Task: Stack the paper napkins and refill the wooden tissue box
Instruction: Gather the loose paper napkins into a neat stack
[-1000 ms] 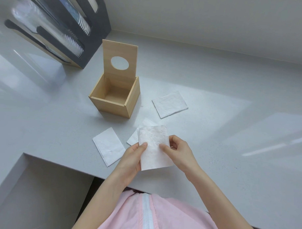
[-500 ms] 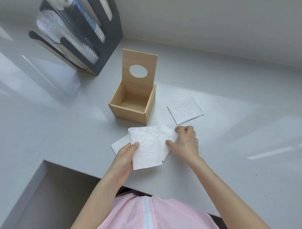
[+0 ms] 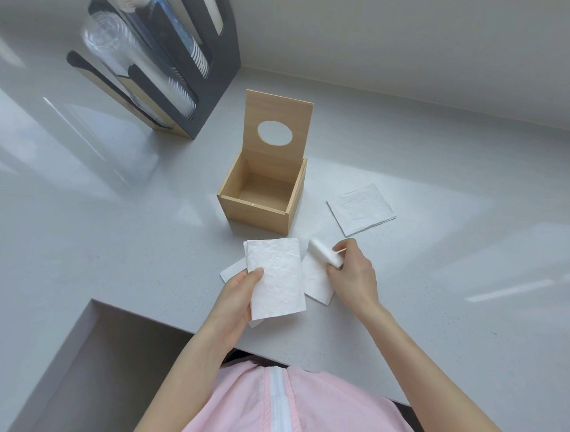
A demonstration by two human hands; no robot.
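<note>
The wooden tissue box stands empty on the grey counter, its lid with an oval hole upright behind it. My left hand holds a folded white napkin just above the counter in front of the box. My right hand pinches the top edge of a second napkin to the right of the first and curls it up off the counter. A third napkin lies mostly hidden under the held one. A fourth napkin lies flat to the right of the box.
A dark cup dispenser with stacked clear and paper cups stands at the back left. The counter has a cut-out edge at the lower left, close to my left hand. A wall runs along the back.
My right hand has left the held napkin, reached right to the napkin on the counter and lifted its top edge. My left hand still holds the first napkin.
</note>
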